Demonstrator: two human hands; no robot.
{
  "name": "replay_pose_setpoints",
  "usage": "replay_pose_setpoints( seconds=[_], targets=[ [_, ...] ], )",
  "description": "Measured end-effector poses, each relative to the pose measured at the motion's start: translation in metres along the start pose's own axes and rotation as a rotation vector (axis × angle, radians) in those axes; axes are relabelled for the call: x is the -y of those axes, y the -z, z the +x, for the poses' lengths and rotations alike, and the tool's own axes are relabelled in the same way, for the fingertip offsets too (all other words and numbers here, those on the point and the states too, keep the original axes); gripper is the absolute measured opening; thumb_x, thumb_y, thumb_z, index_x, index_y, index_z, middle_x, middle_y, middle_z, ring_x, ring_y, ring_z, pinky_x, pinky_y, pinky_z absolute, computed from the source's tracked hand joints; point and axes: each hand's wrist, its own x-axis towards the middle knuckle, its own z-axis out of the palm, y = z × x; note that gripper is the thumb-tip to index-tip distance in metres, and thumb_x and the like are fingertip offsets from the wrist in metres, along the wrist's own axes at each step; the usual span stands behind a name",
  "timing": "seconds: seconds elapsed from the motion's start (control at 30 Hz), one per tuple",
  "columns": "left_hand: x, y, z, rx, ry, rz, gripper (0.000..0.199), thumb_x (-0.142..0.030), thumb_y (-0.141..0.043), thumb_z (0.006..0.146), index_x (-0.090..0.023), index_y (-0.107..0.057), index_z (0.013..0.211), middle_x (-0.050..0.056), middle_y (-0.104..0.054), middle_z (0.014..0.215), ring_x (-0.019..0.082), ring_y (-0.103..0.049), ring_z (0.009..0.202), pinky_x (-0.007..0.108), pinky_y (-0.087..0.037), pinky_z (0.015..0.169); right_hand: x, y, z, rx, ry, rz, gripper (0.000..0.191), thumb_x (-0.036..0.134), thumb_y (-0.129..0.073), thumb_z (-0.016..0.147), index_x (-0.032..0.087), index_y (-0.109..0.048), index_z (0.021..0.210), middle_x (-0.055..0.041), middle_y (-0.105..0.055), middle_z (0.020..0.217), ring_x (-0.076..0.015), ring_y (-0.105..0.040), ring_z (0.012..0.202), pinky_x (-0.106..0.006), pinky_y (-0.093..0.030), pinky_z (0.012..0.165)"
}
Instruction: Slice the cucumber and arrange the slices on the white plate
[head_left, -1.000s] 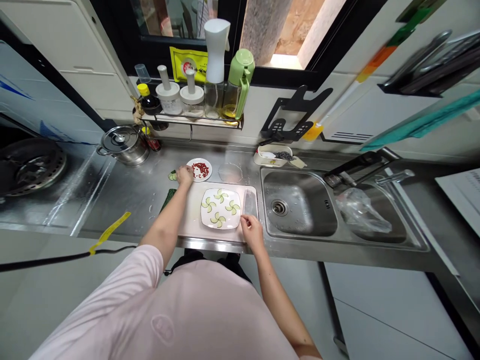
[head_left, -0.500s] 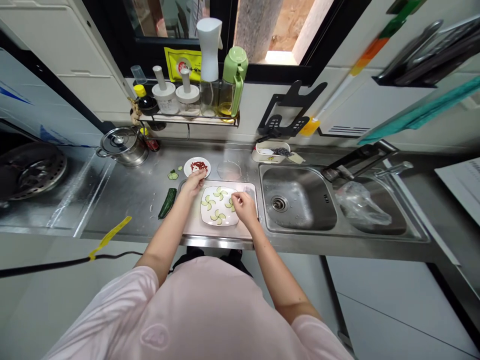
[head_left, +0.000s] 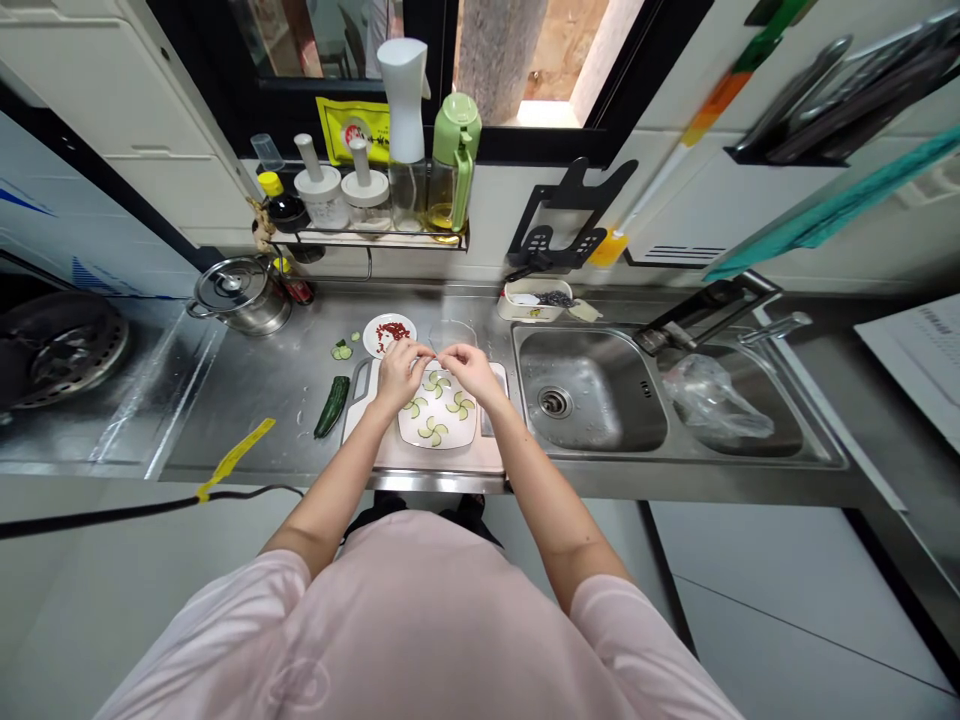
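Observation:
My left hand (head_left: 400,373) and my right hand (head_left: 469,371) meet fingertip to fingertip above the far edge of a white plate (head_left: 442,443). Both are pinched closed, and whatever lies between the fingers is too small to make out. Thin green-edged cucumber slices (head_left: 433,431) form several pinwheel shapes on the plate, which rests on a pale cutting board (head_left: 490,456). Just beyond my left hand is a small white dish (head_left: 368,340) of chopped red bits (head_left: 391,331). A piece of dark green cucumber (head_left: 332,407) lies left of the board, with a few cut slices (head_left: 342,350) behind it.
On the right is a double steel sink (head_left: 592,400), with a clear plastic bag (head_left: 716,400) in its far basin. A lidded pot (head_left: 244,297) stands at the back left. Bottles and jars line a wall shelf (head_left: 360,240). A small caddy (head_left: 535,312) sits behind the sink.
My right hand has moved left and away from me, off the right side of the plate. My left hand has shifted from the small dish toward it, and their fingertips now meet.

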Motion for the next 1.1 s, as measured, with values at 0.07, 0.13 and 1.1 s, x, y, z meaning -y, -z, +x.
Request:
replay_pose_setpoints(
  seconds=[0.07,0.13,1.1],
  targets=[
    [0.0,-0.001,-0.001,-0.012,-0.03,0.016,0.021,-0.029,-0.045,0.092,-0.02,-0.064,0.092,0.006,-0.06,0.095,0.019,-0.051,0.096,0.031,-0.04,0.087,-0.001,-0.001,0.0,0.012,-0.007,0.013,0.016,0.03,-0.058,0.069,0.016,-0.064,0.072,-0.0003,-0.064,0.071,-0.0126,-0.056,0.069,-0.025,-0.045,0.068],
    [0.0,-0.002,-0.003,-0.026,-0.061,0.027,0.02,-0.029,-0.046,0.092,-0.02,-0.064,0.091,0.006,-0.06,0.094,0.019,-0.051,0.094,0.032,-0.04,0.085,-0.001,0.0,0.0,0.015,-0.004,0.018,0.016,0.03,-0.058,0.068,0.015,-0.064,0.072,-0.0006,-0.063,0.071,-0.0128,-0.056,0.07,-0.025,-0.045,0.068],
    [0.015,-0.02,-0.006,0.036,0.115,-0.31,0.015,-0.029,-0.054,0.085,-0.018,-0.062,0.078,0.0,-0.061,0.077,0.012,-0.053,0.074,0.025,-0.042,0.072,-0.021,0.0,-0.003,-0.007,0.072,-0.202,0.02,0.035,-0.056,0.074,0.016,-0.063,0.076,-0.0005,-0.062,0.072,-0.0127,-0.053,0.067,-0.024,-0.041,0.065]
  ],
)
